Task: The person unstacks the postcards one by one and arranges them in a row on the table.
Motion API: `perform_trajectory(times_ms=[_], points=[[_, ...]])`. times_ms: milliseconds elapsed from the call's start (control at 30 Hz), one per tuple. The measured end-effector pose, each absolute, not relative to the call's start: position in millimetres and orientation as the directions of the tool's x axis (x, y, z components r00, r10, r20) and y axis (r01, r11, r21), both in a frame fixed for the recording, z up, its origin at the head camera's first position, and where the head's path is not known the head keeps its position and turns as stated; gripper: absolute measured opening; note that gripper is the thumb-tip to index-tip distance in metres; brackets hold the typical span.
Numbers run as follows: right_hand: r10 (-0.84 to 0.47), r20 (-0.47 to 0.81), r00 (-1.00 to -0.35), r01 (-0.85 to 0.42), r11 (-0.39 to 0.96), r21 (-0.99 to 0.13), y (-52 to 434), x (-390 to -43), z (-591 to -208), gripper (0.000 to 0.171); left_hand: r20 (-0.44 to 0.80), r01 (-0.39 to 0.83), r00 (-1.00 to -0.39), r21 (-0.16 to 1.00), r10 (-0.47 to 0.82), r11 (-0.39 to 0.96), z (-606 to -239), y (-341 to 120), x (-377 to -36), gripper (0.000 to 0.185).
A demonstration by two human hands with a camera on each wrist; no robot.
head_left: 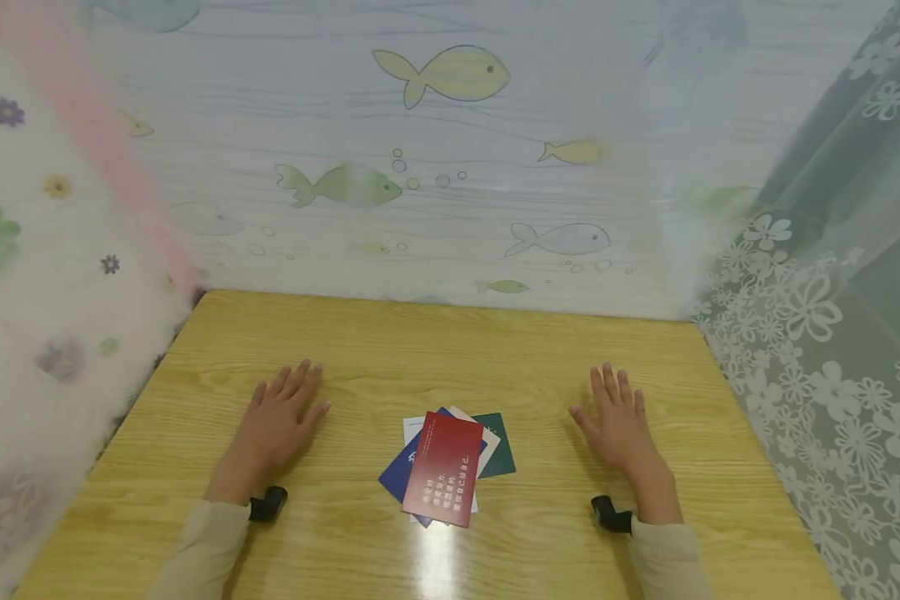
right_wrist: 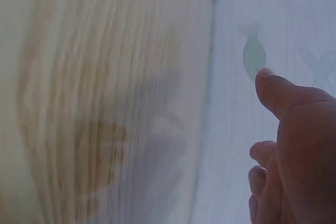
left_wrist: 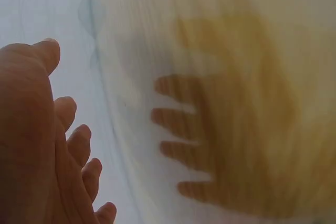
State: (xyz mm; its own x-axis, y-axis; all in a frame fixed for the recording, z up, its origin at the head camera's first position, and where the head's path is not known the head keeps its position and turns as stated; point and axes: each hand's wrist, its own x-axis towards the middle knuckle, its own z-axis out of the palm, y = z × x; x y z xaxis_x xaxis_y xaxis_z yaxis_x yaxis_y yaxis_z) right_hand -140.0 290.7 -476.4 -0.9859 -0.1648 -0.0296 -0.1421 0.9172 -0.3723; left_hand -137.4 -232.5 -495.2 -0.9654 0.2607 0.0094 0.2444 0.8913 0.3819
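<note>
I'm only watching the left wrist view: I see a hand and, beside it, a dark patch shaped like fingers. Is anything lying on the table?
Observer: Yes, the head view shows a fanned-out pile of cards or booklets on the table.
Visitor: Oh, nice! Which one's on top?
Observer: A red one, with pale writing on it.
Visitor: And is the person's other hand touching it?
Observer: No, the right hand is off to the right of the pile, with a clear gap between them.
</note>
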Motion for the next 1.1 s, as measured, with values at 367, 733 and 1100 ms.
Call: perform_trajectory(times_ms=[367, 733, 1100], points=[[-0.281, 0.007, -0.960, -0.267, 0.903, -0.337, 251.6, -108.8, -475.0, 0.080, 0.050, 0.352, -0.930, 0.408, 0.364, 0.842, -497.9, -183.9, -108.4, 0.064], [-0.474, -0.111, -0.874, -0.382, 0.809, -0.446, 203.1, -86.7, -489.1, 0.086, -0.004, 0.437, -0.878, 0.399, 0.478, 0.806, -492.1, -145.3, -78.5, 0.072], [-0.577, -0.170, -0.799, -0.419, 0.736, -0.532, 173.7, -88.8, -489.6, 0.095, -0.045, 0.500, -0.823, 0.416, 0.566, 0.760, -492.9, -119.7, -57.6, 0.085]])
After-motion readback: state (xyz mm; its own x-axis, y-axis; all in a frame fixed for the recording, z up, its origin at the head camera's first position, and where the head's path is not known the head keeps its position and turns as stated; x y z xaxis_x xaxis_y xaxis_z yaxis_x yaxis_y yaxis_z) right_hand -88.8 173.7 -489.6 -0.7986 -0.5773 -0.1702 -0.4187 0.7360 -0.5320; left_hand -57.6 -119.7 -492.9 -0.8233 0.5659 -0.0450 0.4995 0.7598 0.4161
